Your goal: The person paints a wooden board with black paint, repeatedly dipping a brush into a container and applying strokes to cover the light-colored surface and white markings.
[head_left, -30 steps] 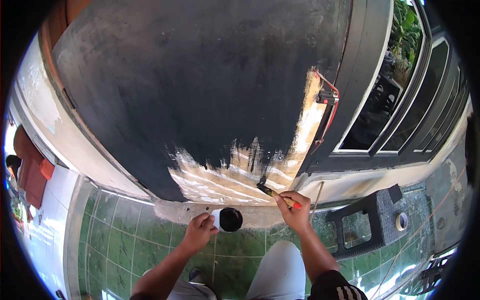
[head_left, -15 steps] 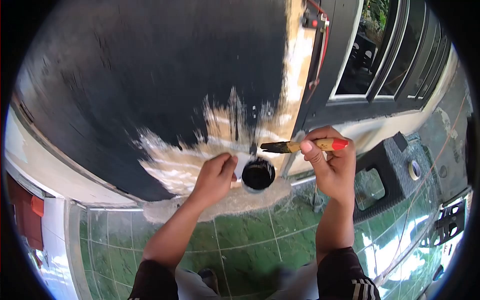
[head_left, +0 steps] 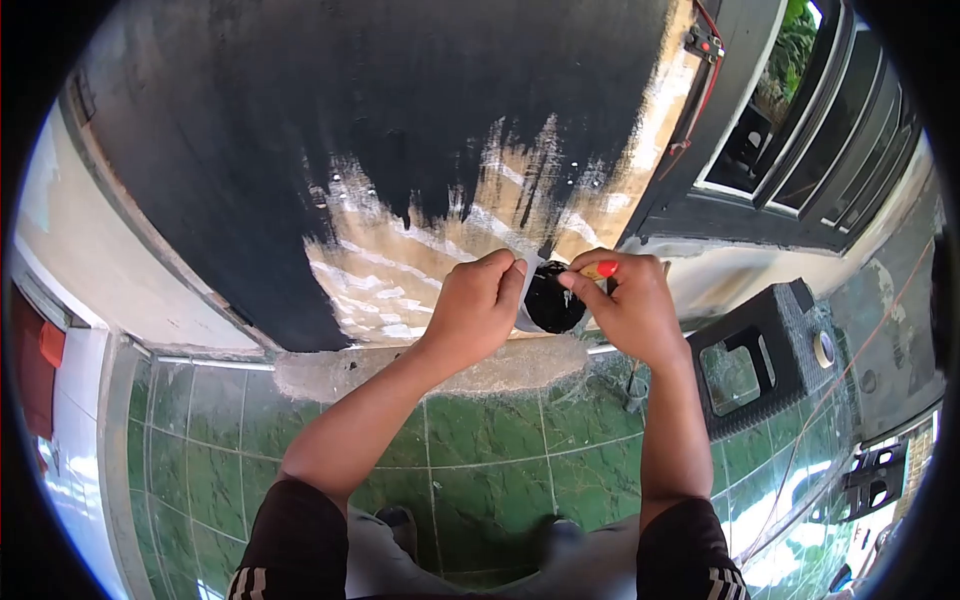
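Observation:
My left hand (head_left: pixel 475 308) pinches the rim of a small paint cup (head_left: pixel 527 318), pale outside and black with paint inside. My right hand (head_left: pixel 628 303) is closed around a paintbrush (head_left: pixel 606 269) with a wooden handle and a red end. The brush's bristles are down at the cup's dark opening and hidden there. Behind both hands stands a large panel (head_left: pixel 420 80), mostly coated black. Its lower part shows bare tan wood with white streaks (head_left: pixel 385 260), and the black ends in ragged strokes above it.
Green tiles (head_left: pixel 490 430) cover the floor, with a rough concrete ledge (head_left: pixel 430 372) under the panel. To the right, a black plastic stool (head_left: pixel 755 350) lies with a tape roll (head_left: pixel 824 349) on it. A dark-framed window (head_left: pixel 810 120) and a red wire (head_left: pixel 712 85) are at upper right.
The paintbrush has gone from above the cup down into its opening, and my right hand has turned with it. The cup sits higher in view, and the camera view has shifted.

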A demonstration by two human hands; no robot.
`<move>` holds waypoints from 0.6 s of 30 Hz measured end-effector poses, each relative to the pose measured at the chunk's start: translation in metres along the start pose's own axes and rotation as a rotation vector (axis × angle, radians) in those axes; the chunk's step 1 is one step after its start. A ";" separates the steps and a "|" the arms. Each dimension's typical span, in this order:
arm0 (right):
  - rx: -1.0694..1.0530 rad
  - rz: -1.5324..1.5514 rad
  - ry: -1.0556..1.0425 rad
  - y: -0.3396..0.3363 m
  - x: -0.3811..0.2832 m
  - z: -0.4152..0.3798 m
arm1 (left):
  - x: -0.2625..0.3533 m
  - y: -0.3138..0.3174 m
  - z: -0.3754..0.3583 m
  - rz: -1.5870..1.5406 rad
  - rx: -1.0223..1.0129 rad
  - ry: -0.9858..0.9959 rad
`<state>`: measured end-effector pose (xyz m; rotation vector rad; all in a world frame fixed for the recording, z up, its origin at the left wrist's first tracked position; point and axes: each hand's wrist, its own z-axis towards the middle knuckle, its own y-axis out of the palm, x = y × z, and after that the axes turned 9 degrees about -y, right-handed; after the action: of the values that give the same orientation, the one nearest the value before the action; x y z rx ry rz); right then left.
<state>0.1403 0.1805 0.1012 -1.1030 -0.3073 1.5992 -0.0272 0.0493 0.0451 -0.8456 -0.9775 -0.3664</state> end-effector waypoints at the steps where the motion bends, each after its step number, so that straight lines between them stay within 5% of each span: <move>1: -0.002 0.002 -0.047 0.010 0.006 0.000 | 0.001 -0.002 -0.001 -0.002 0.006 0.002; 13: -0.101 -0.088 -0.076 0.020 0.005 -0.002 | 0.005 -0.005 0.001 0.004 0.044 0.025; 18: 0.145 0.117 -0.095 -0.003 -0.003 -0.008 | -0.002 -0.004 0.007 -0.049 0.067 -0.011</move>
<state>0.1486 0.1760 0.1010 -0.9502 -0.1889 1.7525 -0.0350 0.0521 0.0477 -0.7648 -1.0171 -0.3698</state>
